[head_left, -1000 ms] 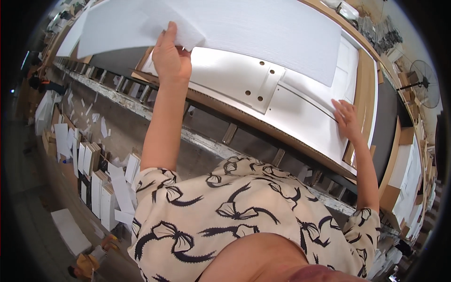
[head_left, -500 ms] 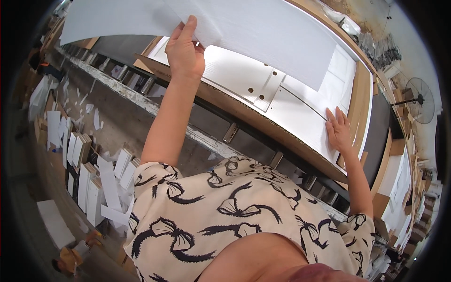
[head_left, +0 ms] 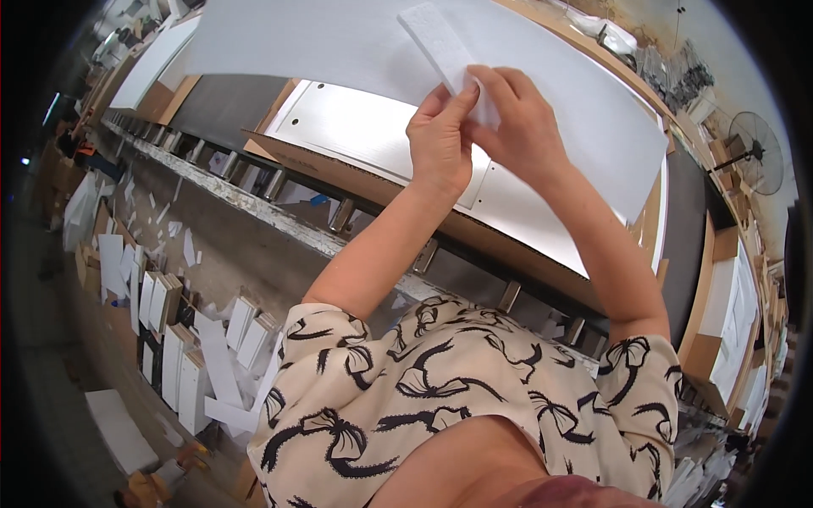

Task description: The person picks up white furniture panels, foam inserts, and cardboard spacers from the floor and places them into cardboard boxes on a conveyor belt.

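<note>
Pinching with fingers nearly closed, the left hand (head_left: 441, 142) and right hand (head_left: 523, 123) are both at the near end of the white strip (head_left: 439, 44), whose long axis runs toward eleven o'clock over the white sheet (head_left: 296, 38).

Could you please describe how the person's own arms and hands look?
The left hand and right hand are bare, without gloves; no watch or bracelet shows. The forearms are uncovered. The short sleeves are cream, printed with dark bows and ribbons.
</note>
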{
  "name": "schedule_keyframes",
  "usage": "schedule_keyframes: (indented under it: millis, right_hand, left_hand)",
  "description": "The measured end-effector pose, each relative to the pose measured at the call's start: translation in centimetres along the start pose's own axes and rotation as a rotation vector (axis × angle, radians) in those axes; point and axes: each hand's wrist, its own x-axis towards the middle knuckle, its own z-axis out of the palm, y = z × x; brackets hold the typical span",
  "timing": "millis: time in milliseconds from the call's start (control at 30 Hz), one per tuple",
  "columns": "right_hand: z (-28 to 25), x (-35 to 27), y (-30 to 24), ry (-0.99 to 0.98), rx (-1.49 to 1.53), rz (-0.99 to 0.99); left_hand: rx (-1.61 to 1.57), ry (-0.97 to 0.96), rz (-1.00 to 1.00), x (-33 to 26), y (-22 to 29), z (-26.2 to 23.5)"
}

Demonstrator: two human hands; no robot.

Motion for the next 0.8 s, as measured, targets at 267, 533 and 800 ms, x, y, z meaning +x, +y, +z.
schedule_keyframes:
  millis: [267,533,800]
  right_hand:
    - [-4.3,-2.8,3.6,-0.349,0.179,0.249]
    - [3.6,-0.3,7.3,-0.672,-0.282,-0.158]
    - [7.6,-1.2,7.0,-0.704,-0.155,-0.314]
  left_hand:
    - [0.368,0.166,0.421,8.2,9.3,-7.5]
    - [0.260,0.260,0.481,7.6,9.6,-10.3]
    - [0.228,0.346,0.466,6.2,8.9,-12.8]
